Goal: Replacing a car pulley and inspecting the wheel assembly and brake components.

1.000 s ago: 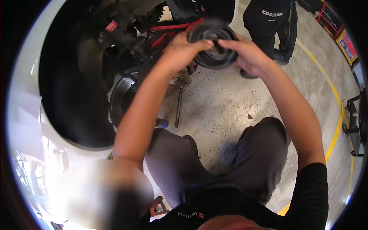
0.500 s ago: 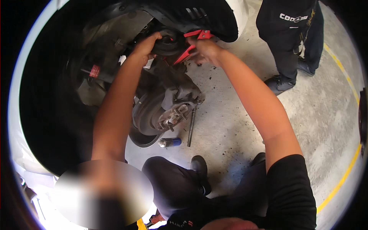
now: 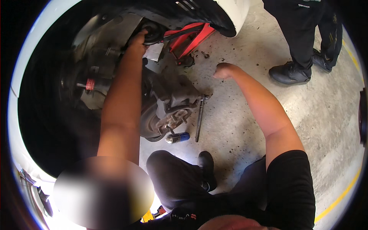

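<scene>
So the left hand [image 3: 137,39] is reaching up and away into the wheel arch, gripping a round black rubber part [image 3: 154,31] sitting above the grey metal brake hub [image 3: 168,115], while the right hand [image 3: 224,70] is hanging clenched and empty over the concrete floor [image 3: 245,126], well off to the right. The left's fingers and most of that part are hiding in shadow, so its long axis is anyone's guess.
</scene>
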### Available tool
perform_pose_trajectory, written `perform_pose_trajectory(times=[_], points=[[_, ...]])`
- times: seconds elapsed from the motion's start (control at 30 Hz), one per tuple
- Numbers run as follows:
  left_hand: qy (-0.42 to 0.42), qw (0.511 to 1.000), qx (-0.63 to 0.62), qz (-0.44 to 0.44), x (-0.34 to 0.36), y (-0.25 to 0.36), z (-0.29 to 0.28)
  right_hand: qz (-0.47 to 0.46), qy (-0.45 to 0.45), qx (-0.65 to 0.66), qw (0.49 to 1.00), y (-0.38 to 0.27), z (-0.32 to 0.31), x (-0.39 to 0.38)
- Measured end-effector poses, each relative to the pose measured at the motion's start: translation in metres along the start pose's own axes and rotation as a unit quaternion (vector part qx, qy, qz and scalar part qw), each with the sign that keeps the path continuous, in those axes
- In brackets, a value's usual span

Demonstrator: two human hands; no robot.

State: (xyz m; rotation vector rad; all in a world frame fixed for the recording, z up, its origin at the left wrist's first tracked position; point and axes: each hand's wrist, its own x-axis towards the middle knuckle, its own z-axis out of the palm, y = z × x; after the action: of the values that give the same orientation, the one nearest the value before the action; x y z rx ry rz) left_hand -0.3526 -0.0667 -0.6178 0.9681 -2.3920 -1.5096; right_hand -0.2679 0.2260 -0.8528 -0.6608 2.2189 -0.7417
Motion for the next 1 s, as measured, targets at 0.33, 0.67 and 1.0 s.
perform_pose_trajectory(times=[0.33,0.67,1.0], points=[[0.018,0.974,-0.163,0.154,0.058,-0.004,-0.038,-0.03,-0.016,-0.064,0.997,0.004,0.014,0.013],[-0.067,0.962,-0.196,0.179,0.046,-0.002,-0.003,0.006,-0.027,-0.096,0.995,0.04,0.041,0.048],[-0.036,0.963,-0.136,0.231,0.017,0.008,0.0,0.0,-0.009,-0.082,0.997,0.022,0.036,0.035]])
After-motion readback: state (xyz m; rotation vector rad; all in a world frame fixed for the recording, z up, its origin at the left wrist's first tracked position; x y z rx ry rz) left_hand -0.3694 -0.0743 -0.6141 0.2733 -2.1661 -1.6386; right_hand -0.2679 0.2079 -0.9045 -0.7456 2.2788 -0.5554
